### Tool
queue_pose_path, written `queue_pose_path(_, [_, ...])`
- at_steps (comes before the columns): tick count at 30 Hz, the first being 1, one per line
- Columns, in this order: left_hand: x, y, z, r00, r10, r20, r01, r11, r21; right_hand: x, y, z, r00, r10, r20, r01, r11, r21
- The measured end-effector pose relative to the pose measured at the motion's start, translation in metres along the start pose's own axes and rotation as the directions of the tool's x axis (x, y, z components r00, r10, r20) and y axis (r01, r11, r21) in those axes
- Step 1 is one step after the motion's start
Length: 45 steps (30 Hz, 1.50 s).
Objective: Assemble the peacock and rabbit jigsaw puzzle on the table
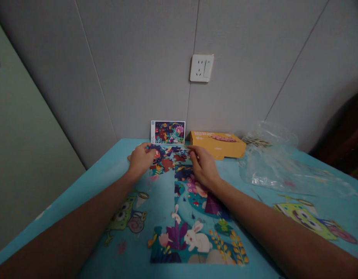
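A partly joined jigsaw puzzle (196,217) lies flat on the blue cloth, with a white rabbit in its lower part. Beyond it are several loose puzzle pieces (168,164), dark purple and reddish brown. My left hand (141,158) is at the left edge of these pieces, its fingers closed at a dark piece. At the right of the same pieces is my right hand (204,164), thumb and index finger close together; whatever lies between them is too small to make out. A picture card (169,133) leans upright against the wall behind the pieces.
Right of the card sits a yellow box (219,144). Crumpled clear plastic bags (271,166) lie at the right, with a stack of pieces (257,142) near them. The tablecloth (109,170) meets a grey wall with a white socket (201,68).
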<state>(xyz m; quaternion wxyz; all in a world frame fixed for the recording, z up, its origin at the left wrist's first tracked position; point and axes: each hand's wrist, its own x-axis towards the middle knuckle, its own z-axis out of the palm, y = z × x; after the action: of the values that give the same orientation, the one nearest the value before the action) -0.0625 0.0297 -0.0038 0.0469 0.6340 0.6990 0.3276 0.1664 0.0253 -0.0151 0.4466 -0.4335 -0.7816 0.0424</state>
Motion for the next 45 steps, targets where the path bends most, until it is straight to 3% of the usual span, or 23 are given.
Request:
queue_pose_path(3, [0.007, -0.008, -0.003, 0.977, -0.211, -0.01, 0.211, 0.976, 0.048, 0.003, 0.008, 0.002, 0.998, 0.062, 0.025, -0.06, 0.996, -0.066])
queue_pose_path(4, [0.007, -0.009, -0.003, 0.976, -0.216, 0.009, 0.215, 0.974, 0.077, 0.004, 0.01, 0.003, 0.996, 0.077, 0.034, -0.074, 0.994, -0.085])
queue_pose_path(8, [0.002, -0.007, 0.001, 0.989, -0.146, -0.017, 0.146, 0.963, 0.227, 0.003, 0.009, 0.006, 0.993, 0.096, 0.07, -0.085, 0.986, -0.143])
queue_pose_path(11, [-0.001, -0.005, 0.007, 0.999, 0.04, -0.016, -0.035, 0.968, 0.247, 0.002, 0.007, 0.007, 0.989, 0.102, 0.111, -0.084, 0.983, -0.161])
queue_pose_path(14, [0.0, -0.006, 0.016, 0.98, 0.188, 0.072, -0.199, 0.955, 0.219, 0.001, 0.006, 0.008, 0.985, 0.112, 0.13, -0.091, 0.984, -0.153])
queue_pose_path(18, [0.005, -0.012, 0.023, 0.948, 0.223, 0.227, -0.273, 0.936, 0.224, 0.001, 0.005, 0.008, 0.981, 0.125, 0.147, -0.104, 0.984, -0.142])
queue_pose_path(34, [0.004, -0.01, 0.023, 0.946, 0.221, 0.236, -0.262, 0.953, 0.155, 0.001, 0.003, 0.012, 0.976, 0.088, 0.199, -0.057, 0.986, -0.155])
queue_pose_path(45, [0.004, 0.009, 0.022, 0.95, 0.184, 0.252, -0.235, 0.953, 0.191, 0.001, 0.001, 0.017, 0.969, 0.04, 0.242, -0.001, 0.987, -0.159])
